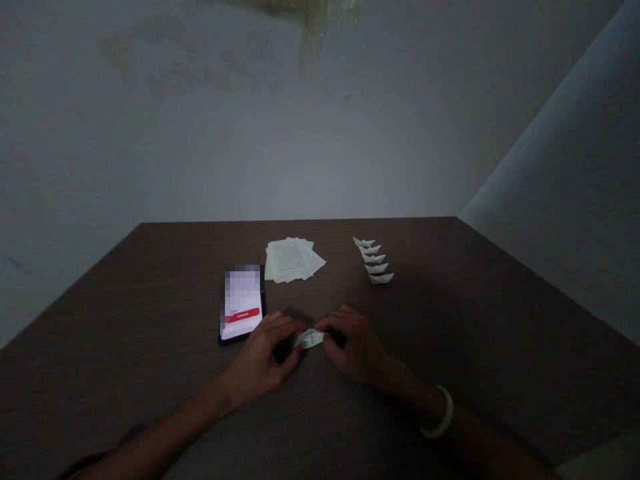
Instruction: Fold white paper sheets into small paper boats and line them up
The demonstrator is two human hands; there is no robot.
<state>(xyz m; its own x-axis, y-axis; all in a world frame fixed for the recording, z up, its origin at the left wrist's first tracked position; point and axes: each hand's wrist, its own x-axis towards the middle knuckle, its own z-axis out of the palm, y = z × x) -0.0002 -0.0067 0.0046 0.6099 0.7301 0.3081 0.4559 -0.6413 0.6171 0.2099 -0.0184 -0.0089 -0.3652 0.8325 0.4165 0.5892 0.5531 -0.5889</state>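
Observation:
Between my two hands is a small folded piece of paper point(312, 339), white with faint print on it. My left hand point(267, 350) pinches its left end between thumb and fingers. At the right end, my right hand point(356, 343) grips it in the same way, with a pale bracelet point(443, 415) around that wrist. The fingertips cover both ends of the paper, so its full shape is hidden. Just beyond my left hand lies a phone point(244, 300) with its screen lit, partly behind my knuckles.
On the dark wooden table point(165, 300), a loose stack of printed paper sheets point(290, 260) lies beyond my hands. To its right, several small folded paper boats point(375, 259) stand in a row. A grey wall point(320, 153) rises at the table's far edge.

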